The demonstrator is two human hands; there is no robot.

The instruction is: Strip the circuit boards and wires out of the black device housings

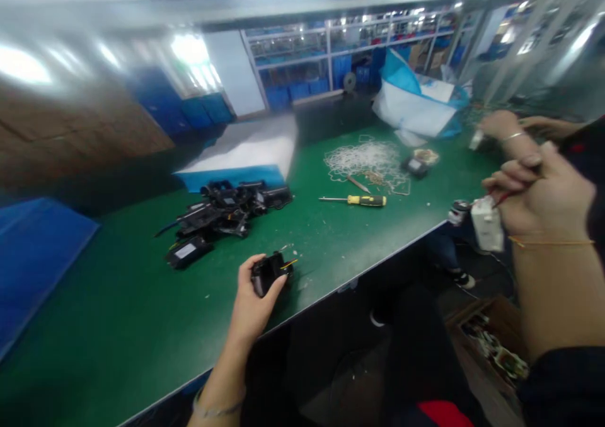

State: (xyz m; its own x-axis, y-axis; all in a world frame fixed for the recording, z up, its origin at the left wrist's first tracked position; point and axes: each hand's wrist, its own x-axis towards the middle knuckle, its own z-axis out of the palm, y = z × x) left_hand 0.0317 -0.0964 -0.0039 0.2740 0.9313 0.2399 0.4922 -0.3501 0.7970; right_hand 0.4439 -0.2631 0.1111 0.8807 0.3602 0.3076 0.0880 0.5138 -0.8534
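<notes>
My left hand (253, 301) rests on the green table (118, 313) near its front edge, fingers closed round a small black plastic housing (269, 270) with yellow wires at its side. My right hand (543, 193) is raised off the table's right side, closed in a pinch on red wires from which a small white rectangular part (486, 224) hangs. A pile of black housings (222, 216) lies behind my left hand.
A yellow-handled screwdriver (354, 200) and a tangle of white wire (363, 159) lie mid-table. Another person's hands (501, 127) work at the far right. A blue-and-white bag (416, 102) stands behind. A cardboard box of parts (491, 339) sits on the floor.
</notes>
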